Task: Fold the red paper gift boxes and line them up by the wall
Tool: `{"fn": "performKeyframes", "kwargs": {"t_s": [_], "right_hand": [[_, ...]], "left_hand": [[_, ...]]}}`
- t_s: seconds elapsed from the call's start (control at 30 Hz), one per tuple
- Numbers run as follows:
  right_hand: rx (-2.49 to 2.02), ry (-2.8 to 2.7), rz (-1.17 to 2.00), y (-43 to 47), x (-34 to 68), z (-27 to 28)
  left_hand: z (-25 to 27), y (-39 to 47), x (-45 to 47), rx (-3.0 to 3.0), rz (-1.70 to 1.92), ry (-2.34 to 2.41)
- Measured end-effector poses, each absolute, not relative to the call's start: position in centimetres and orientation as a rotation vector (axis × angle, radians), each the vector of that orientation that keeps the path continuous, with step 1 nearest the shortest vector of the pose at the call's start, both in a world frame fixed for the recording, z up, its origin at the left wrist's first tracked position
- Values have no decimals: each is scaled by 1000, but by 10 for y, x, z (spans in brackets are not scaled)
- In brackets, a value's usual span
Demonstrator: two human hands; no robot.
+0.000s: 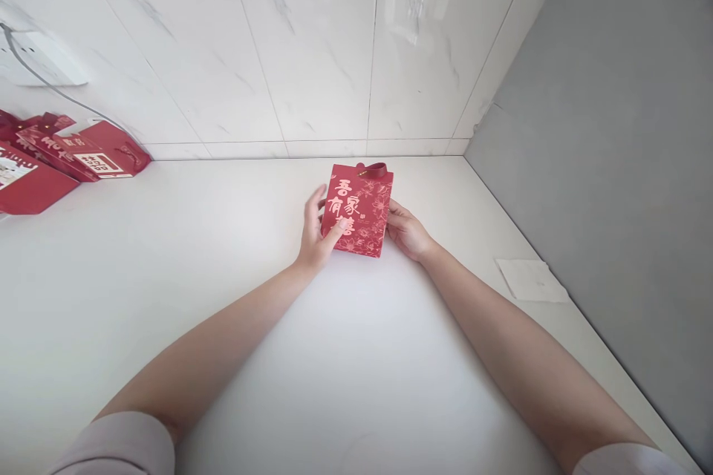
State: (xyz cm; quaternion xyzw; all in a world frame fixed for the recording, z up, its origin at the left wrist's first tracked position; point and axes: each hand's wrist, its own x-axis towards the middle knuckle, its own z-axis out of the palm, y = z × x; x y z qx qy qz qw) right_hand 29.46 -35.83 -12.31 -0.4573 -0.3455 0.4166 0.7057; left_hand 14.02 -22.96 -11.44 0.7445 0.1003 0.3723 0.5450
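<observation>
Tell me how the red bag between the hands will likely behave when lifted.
The bag is probably fairly stiff, since its face looks flat and its edges straight. Its ribbon likely bends easily, being a thin, looped strip. It may be light if made of card, as it appears, though any contents are hidden.

The table (356, 356) is white and smooth, with a soft sheen across its middle and a faint curved mark near the front; red boxes (116, 142) crowd together at its left, overlapping, near the back; a white sheet (532, 280) lies flat along its right edge.
</observation>
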Motion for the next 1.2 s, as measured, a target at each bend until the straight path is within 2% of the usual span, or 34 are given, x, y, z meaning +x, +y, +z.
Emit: {"fn": "performKeyframes", "kwargs": {"t_s": [0.1, 0.43, 0.6, 0.77, 0.97, 1.2], "right_hand": [[-1015, -757, 897, -360, 294, -120], [-1096, -761, 939, -359, 293, -119], [-1027, -921, 684, -381, 286, -51], [-1434, -1524, 438, -415, 274, 32], [-1935, -1612, 249, -406, 268, 44], [-1876, -1657, 240, -419, 244, 55]], "left_hand": [[-113, -229, 142, 1612, 733, 231], [-113, -237, 132, 1691, 962, 231], [-111, -239, 134, 1732, 965, 363], [-109, -240, 135, 1740, 966, 369], [-111, -238, 131, 1791, 999, 298], [-111, -249, 126, 1946, 952, 39]]}}
